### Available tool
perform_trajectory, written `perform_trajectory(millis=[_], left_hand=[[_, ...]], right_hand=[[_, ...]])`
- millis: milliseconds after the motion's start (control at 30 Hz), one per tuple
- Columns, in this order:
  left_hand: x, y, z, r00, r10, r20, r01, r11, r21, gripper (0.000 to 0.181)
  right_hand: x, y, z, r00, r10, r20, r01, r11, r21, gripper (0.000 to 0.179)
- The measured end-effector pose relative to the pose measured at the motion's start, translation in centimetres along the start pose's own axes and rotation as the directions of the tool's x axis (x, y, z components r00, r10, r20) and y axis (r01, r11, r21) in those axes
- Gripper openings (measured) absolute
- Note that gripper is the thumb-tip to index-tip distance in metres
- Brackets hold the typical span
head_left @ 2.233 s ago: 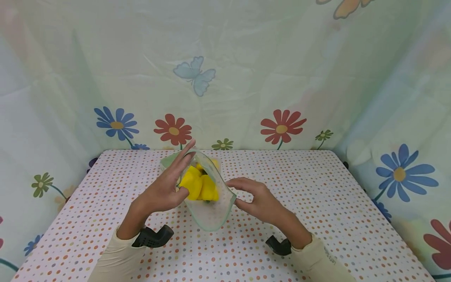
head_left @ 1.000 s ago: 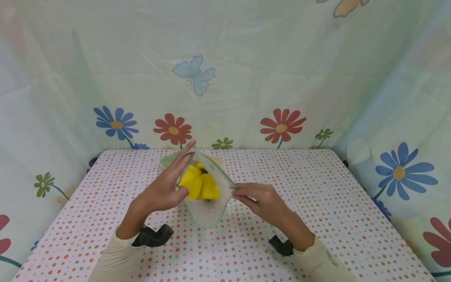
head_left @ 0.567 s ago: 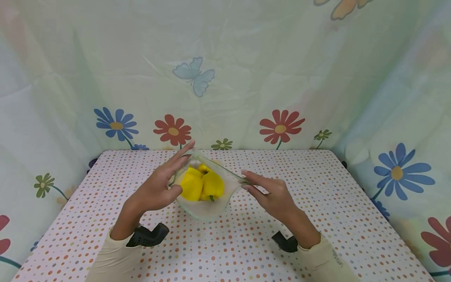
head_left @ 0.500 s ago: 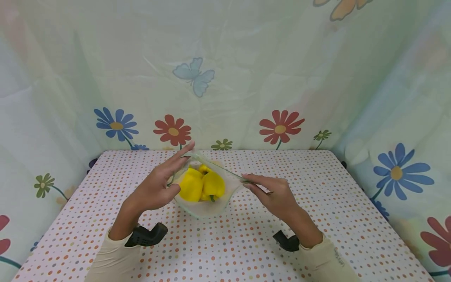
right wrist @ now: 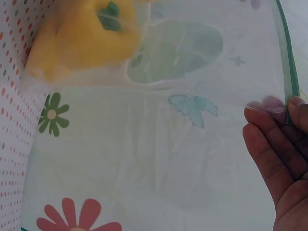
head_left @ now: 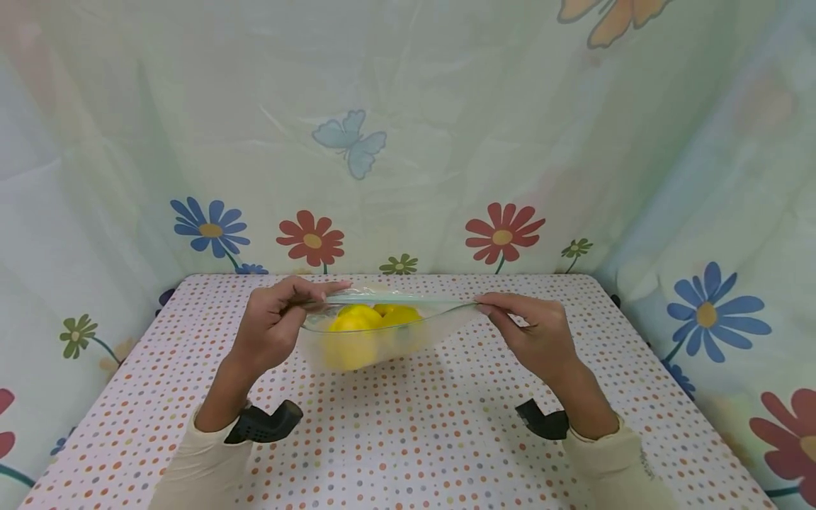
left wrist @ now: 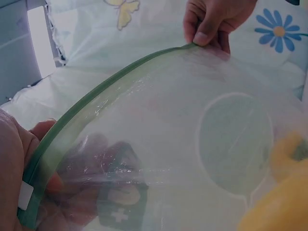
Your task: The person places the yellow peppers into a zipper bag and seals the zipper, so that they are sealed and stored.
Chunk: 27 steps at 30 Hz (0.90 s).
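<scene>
A clear zip bag (head_left: 440, 329) with a green-edged mouth stretches between my two hands, holding yellow bell peppers (head_left: 358, 319). At the bag's left end, my left hand (head_left: 270, 322) grips the top edge between thumb and fingers. A small white slider (left wrist: 25, 195) shows by this hand in the left wrist view. My right hand (head_left: 542, 336) pinches the opposite top corner with thumb and forefinger. The mouth is drawn into a narrow gap. In the right wrist view, a green stem marks one pepper (right wrist: 91, 36) behind the plastic.
Below the bag lies a white tabletop (head_left: 408, 453) with coloured dots. A flowered curtain (head_left: 433, 142) hangs behind it and along both sides. Black wrist-worn devices (head_left: 264, 423) sit at both sleeves.
My right hand has taken hold of the bag's right corner and pulled it rightward. My left hand has shifted left and turned over the rim. The wide mouth has flattened to a narrow gap.
</scene>
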<state>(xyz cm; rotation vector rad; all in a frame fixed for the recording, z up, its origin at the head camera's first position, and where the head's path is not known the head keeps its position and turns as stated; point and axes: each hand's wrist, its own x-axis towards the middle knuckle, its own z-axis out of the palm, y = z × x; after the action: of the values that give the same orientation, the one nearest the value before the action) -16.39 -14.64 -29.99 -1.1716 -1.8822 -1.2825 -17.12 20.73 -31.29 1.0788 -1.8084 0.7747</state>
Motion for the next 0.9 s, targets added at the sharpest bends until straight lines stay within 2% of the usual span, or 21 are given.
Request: perform_trajectory(millis=[100, 267, 367, 467, 533, 633, 733, 900], left_hand=[[0.8, 0.4, -0.4, 1.0, -0.014, -0.025, 0.015, 1.0, 0.021, 0.04], [2.7, 1.1, -1.1, 0.999, -0.045, -0.006, 0.045, 0.998, -0.049, 0.045], [3.9, 1.7, -1.3, 0.995, -0.099, 0.001, 0.099, 0.991, -0.093, 0.044], [5.0, 2.1, -1.6, 0.986, -0.165, -0.002, 0.164, 0.983, -0.085, 0.04], [5.6, 2.1, -1.7, 0.979, -0.204, -0.005, 0.203, 0.976, -0.074, 0.037], [6.1, 1.5, -1.8, 0.969, -0.246, -0.003, 0.245, 0.967, -0.073, 0.026], [5.9, 0.5, -1.7, 0.961, -0.276, -0.027, 0.272, 0.957, -0.098, 0.025], [4.2, -0.6, -1.0, 0.949, -0.28, -0.149, 0.255, 0.953, -0.163, 0.034]], right_hand=[[0.8, -0.1, -0.7, 1.0, -0.009, -0.007, 0.009, 0.999, -0.034, 0.041], [2.8, -0.6, -2.0, 0.999, 0.006, -0.035, -0.008, 0.998, -0.062, 0.041], [4.2, -1.1, -2.7, 0.997, 0.031, -0.068, -0.033, 0.999, -0.023, 0.041], [5.4, -1.6, -3.1, 0.992, 0.07, -0.108, -0.065, 0.997, 0.048, 0.041], [5.9, -1.8, -3.2, 0.984, 0.117, -0.131, -0.106, 0.99, 0.088, 0.029], [6.4, -1.8, -3.2, 0.968, 0.21, -0.14, -0.193, 0.973, 0.126, 0.013], [6.4, -1.7, -3.2, 0.94, 0.309, -0.146, -0.292, 0.948, 0.13, 0.017], [6.2, -1.3, -3.2, 0.878, 0.442, -0.187, -0.425, 0.897, 0.125, 0.012]])
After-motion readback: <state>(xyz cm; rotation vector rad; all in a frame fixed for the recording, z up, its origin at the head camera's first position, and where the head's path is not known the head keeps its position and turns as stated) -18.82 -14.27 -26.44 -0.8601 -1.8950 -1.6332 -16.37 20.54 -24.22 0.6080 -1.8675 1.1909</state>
